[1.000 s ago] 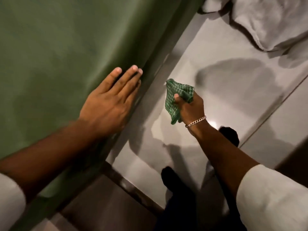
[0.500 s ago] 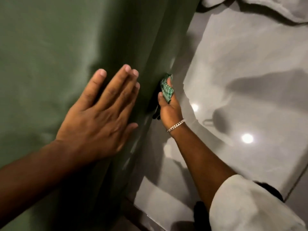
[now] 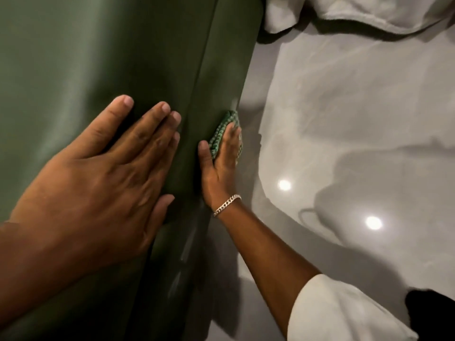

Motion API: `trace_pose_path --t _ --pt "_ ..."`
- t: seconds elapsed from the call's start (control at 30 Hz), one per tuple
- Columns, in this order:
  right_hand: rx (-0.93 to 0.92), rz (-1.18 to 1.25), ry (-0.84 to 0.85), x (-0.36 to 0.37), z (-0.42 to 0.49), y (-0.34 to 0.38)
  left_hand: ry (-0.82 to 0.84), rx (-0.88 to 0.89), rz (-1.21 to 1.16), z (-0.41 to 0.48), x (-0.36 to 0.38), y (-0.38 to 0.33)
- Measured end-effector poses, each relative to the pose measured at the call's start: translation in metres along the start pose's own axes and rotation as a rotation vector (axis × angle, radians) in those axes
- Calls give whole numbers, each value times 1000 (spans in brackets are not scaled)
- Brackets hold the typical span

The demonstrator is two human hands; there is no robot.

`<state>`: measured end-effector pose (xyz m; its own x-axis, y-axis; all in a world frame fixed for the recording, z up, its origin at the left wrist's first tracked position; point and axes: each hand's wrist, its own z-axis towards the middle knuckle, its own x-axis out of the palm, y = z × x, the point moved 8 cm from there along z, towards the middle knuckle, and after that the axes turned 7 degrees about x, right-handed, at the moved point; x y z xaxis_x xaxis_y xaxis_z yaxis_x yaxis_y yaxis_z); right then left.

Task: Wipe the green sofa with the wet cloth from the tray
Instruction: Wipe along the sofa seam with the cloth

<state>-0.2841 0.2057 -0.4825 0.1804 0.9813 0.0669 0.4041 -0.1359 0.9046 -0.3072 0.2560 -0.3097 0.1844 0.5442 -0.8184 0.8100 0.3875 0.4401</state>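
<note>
The green sofa (image 3: 98, 57) fills the left half of the head view, its side panel dropping to the floor. My left hand (image 3: 103, 183) lies flat on the sofa's top surface, fingers spread and holding nothing. My right hand (image 3: 219, 166), with a chain bracelet at the wrist, presses a green checked cloth (image 3: 221, 131) against the sofa's side panel, low near its edge. Most of the cloth is hidden under my palm and fingers.
A glossy grey tiled floor (image 3: 344, 119) spreads to the right, with two bright light reflections on it. A crumpled white fabric (image 3: 357, 13) lies on the floor at the top right. My dark foot (image 3: 430, 313) shows at the bottom right.
My right hand brought the cloth from over the floor onto the sofa's side panel and has flattened on it. My left hand stayed flat on the sofa while the view moved closer.
</note>
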Motion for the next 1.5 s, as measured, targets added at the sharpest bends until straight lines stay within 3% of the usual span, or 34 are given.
trace_pose_path --t 0.17,0.47,0.63,0.83,0.93,1.03,1.3,1.5 --pt "-118 -127 -13 -3 18 10 -14 31 46 2 3 11" --pt "-158 -83 35 5 8 11 123 44 110 20 3 19" --pt "-33 -12 -2 7 14 13 226 66 136 37 -3 17" --pt "-81 -30 54 1 32 24 378 80 275 56 -20 16" --pt "-15 -55 80 -10 58 26 470 37 347 67 -19 20" --pt "-33 -43 63 -3 35 22 510 69 448 83 -20 28" --pt "-58 -50 3 -14 81 37 550 65 514 100 -15 43" --pt "-36 22 -22 0 39 20 532 55 511 102 -20 43"
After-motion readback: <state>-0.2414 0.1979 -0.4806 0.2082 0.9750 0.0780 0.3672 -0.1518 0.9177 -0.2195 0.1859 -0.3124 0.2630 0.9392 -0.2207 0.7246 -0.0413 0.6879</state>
